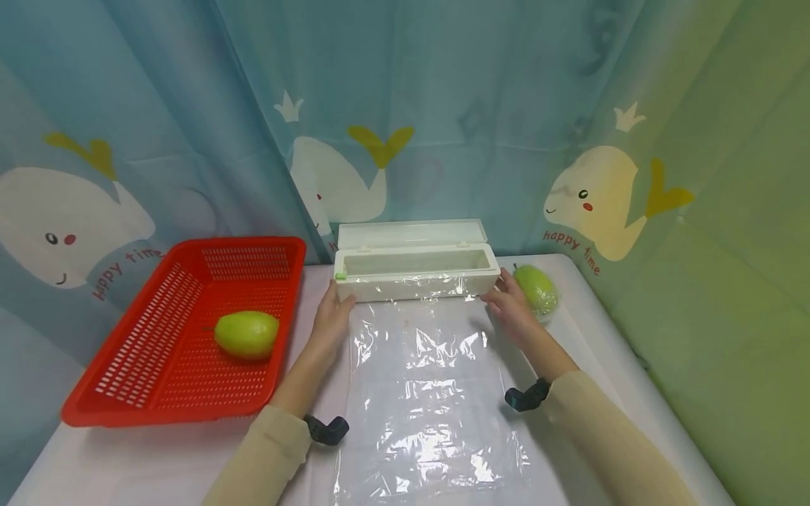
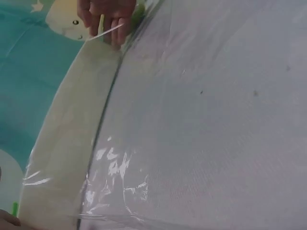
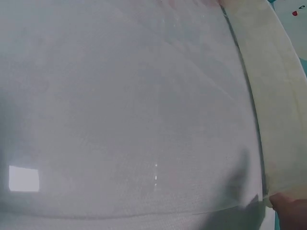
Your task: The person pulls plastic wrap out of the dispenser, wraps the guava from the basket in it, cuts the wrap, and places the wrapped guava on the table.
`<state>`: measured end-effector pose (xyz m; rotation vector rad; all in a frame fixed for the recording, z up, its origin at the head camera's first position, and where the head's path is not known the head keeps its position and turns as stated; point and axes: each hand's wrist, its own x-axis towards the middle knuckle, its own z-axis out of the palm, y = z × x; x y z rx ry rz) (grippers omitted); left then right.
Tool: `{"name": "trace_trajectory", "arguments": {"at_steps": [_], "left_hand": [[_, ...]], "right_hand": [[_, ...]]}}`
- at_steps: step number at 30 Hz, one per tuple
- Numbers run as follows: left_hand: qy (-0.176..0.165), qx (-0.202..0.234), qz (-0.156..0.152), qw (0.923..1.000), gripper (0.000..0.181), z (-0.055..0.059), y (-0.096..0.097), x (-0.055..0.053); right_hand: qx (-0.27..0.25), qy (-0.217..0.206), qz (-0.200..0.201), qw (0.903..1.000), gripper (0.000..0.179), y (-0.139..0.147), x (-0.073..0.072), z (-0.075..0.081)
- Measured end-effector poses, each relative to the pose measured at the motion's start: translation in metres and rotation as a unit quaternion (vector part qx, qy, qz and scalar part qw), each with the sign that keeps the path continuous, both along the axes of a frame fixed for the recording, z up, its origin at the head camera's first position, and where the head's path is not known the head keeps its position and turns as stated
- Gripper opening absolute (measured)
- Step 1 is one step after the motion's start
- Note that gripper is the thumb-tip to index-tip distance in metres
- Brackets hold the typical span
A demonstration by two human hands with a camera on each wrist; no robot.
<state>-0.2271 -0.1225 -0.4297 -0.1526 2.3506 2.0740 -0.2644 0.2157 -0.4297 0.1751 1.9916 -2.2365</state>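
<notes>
A white cling film dispenser box stands at the back of the table, its lid raised behind it. From its front a sheet of clear cling film stretches flat toward me over the table. The left hand grips the box's left end, near a small green slider. At the opposite end the right hand holds the box, its fingers against the side and thumb at the lower front. Beyond that hand sits a green pear-like fruit covered in clear film. Both wrist views show the box front and the spread film.
On the left, a red plastic basket holds one green fruit. A whale-printed curtain hangs close behind the box. The white table's right edge runs beside a green curtain.
</notes>
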Motion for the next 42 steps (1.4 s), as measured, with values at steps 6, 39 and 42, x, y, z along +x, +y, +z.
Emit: {"name": "trace_trajectory", "arguments": {"at_steps": [6, 39, 42], "left_hand": [[0.009, -0.029, -0.001, 0.9995, 0.073, 0.014, -0.001, 0.024], [0.105, -0.369, 0.002, 0.9233, 0.062, 0.049, -0.195, 0.107], [0.087, -0.378, -0.009, 0.9219, 0.066, 0.047, -0.199, 0.102]], "right_hand": [[0.112, 0.008, 0.001, 0.9936, 0.101, -0.003, 0.017, 0.010], [0.344, 0.317, 0.266, 0.8429, 0.084, -0.202, 0.067, 0.054], [0.358, 0.332, 0.276, 0.8279, 0.083, -0.219, 0.070, 0.049]]}}
